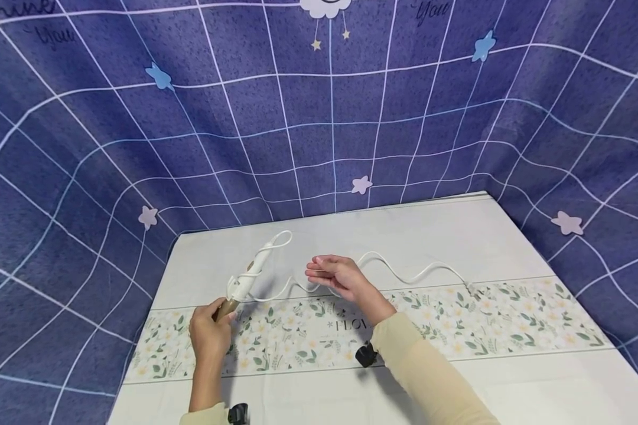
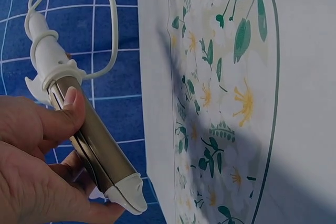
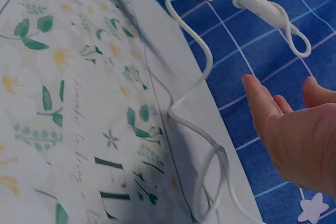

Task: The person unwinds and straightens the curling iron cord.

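The left hand [image 1: 210, 333] is pinching a hair styling iron [image 1: 241, 288] by its gold barrel [image 2: 102, 135] above the surface [image 1: 351, 230], white cord [image 2: 115, 30] circling its handle [image 2: 50, 51]. The right hand [image 1: 340, 275] is hovering near the cord, fingers [image 3: 258, 98] extended close together. Neat handling is probably requiring a steady barrel and even, unkinked loops.

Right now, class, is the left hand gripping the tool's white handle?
No, in the left wrist view the left hand grips the gold barrel.

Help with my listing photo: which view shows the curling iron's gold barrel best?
Left wrist view: the gold barrel is large, visible to its white tip. The head view shows it small, partly hidden by the left hand; right wrist misses it.
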Demonstrator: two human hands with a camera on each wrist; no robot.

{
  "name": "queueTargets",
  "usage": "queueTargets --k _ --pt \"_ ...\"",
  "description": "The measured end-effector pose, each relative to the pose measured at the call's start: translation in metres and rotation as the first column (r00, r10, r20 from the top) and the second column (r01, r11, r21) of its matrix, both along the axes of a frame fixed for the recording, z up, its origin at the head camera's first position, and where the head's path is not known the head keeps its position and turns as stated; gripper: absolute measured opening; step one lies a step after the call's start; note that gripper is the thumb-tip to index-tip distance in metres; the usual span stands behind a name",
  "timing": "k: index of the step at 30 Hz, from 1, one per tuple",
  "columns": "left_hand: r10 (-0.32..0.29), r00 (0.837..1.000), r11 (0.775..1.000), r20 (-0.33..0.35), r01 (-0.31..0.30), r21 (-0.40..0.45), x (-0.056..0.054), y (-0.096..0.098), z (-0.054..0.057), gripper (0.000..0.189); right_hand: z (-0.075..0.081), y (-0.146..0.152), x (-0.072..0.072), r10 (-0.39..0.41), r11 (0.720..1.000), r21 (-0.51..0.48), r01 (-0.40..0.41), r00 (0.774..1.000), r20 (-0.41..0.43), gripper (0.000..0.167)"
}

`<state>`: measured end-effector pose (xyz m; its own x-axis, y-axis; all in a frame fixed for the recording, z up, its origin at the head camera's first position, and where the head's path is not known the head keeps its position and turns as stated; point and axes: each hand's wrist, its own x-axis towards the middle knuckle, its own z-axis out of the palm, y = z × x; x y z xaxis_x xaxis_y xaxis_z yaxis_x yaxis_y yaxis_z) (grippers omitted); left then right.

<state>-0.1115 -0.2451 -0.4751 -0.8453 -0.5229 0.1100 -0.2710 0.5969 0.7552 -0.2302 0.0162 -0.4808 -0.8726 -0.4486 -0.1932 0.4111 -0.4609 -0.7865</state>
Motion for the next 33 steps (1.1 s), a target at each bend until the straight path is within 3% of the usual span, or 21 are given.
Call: queueTargets --k 10,17,22,27,33 --pt "-0.008 1.000 1.000 -0.011 0.008 -0.003 -0.002 0.005 0.004 0.038 -0.013 -0.023 0.010 0.133 0.987 0.089 -0.133 0.991 0.006 0.046" --pt "-0.020 1.000 1.000 -0.021 0.020 0.006 -0.003 0.008 0.006 0.039 -0.028 -0.040 0.018 0.158 0.980 0.106 -0.166 0.984 0.076 0.040" --pt "-0.041 0.999 0.999 -0.031 0.041 -0.006 -0.001 0.011 0.009 0.039 -0.034 -0.050 0.022 0.171 0.979 0.095 -0.179 0.982 0.080 0.037" --pt "-0.074 0.997 0.997 -0.010 0.074 0.009 -0.001 0.014 0.011 0.039 -0.036 -0.055 0.023 0.146 0.986 0.063 -0.152 0.985 0.087 0.031" --pt "-0.131 0.990 0.991 0.048 0.130 0.039 0.003 0.014 0.012 0.041 -0.030 -0.052 0.014 0.035 0.999 -0.018 -0.033 0.993 0.112 0.032"
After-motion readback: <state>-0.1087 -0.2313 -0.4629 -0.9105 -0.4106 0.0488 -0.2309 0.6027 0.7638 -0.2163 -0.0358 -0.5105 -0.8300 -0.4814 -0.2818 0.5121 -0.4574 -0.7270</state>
